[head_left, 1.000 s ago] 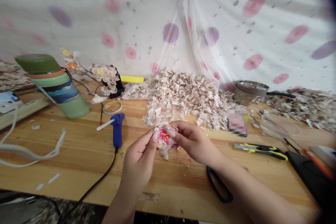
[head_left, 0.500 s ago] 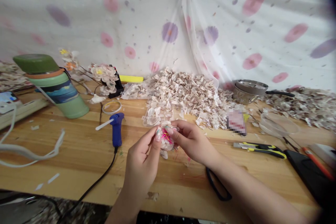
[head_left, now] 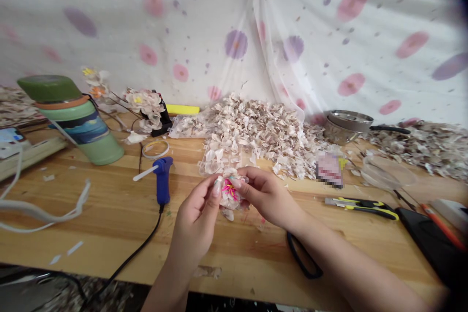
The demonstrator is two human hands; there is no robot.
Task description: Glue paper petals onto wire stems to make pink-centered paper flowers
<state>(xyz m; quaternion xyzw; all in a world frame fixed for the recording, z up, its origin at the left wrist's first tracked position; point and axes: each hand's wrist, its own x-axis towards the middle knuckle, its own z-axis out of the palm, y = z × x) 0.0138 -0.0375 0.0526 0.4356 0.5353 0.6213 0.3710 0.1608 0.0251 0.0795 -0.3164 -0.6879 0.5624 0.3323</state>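
Note:
Between my two hands is a small pale flower [head_left: 231,198] with a bright pink and yellow centre, above the middle of the wooden table [head_left: 127,224]. My left hand [head_left: 199,212] pinches its left side between thumb and fingers. My right hand [head_left: 268,197] grips its right side, the thumb lying near the pink centre. The fingertips behind the petals are partly hidden. A blue glue gun [head_left: 163,180] with a white stick stands left of my left hand. Behind the flower, a large heap of pale petals [head_left: 256,126] spreads over a clear tray.
A green flask [head_left: 84,126] and made-up flowers [head_left: 144,105] stand at the left. To the right lie a yellow and black cutter [head_left: 361,204], a black phone-like slab [head_left: 420,239] and a metal pot [head_left: 343,126]. A black scissor handle [head_left: 305,258] shows under my right forearm.
My left hand has shifted slightly left and down, and its thumb has drawn back a little. More of the pink centre shows. My right hand has barely moved.

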